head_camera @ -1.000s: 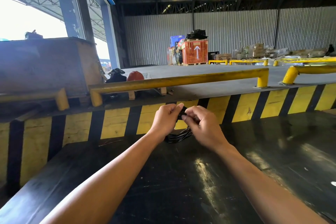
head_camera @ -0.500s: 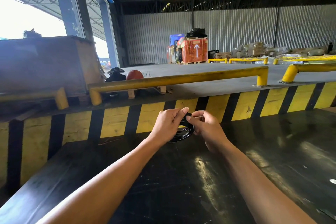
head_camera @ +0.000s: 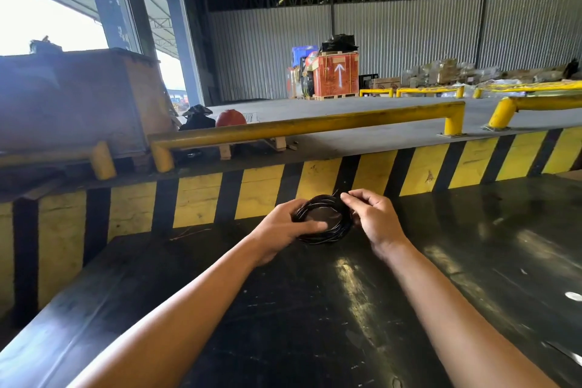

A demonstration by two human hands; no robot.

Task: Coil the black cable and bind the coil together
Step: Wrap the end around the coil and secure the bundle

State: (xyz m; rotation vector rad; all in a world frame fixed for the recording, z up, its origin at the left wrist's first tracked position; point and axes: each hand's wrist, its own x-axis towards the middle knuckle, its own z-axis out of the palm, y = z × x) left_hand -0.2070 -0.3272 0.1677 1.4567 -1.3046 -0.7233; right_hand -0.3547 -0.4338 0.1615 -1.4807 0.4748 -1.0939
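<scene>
The black cable (head_camera: 327, 235) is wound into a small round coil of several loops, held flat just above the black table (head_camera: 315, 309). My left hand (head_camera: 280, 228) grips the coil's left side, thumb lying across the loops. My right hand (head_camera: 374, 217) pinches the coil's upper right edge between thumb and fingertips, where a short thin end sticks up. Whether a tie is around the coil cannot be made out.
A yellow-and-black striped wall (head_camera: 258, 195) runs along the table's far edge, with a yellow guard rail (head_camera: 302, 127) on the raised floor behind it. A brown crate (head_camera: 78, 104) stands at the left, and stacked goods (head_camera: 333, 75) lie far back.
The coil has dropped from an upright hold to lying flat and open between my hands. My right hand shifted from the coil's top to its right edge.
</scene>
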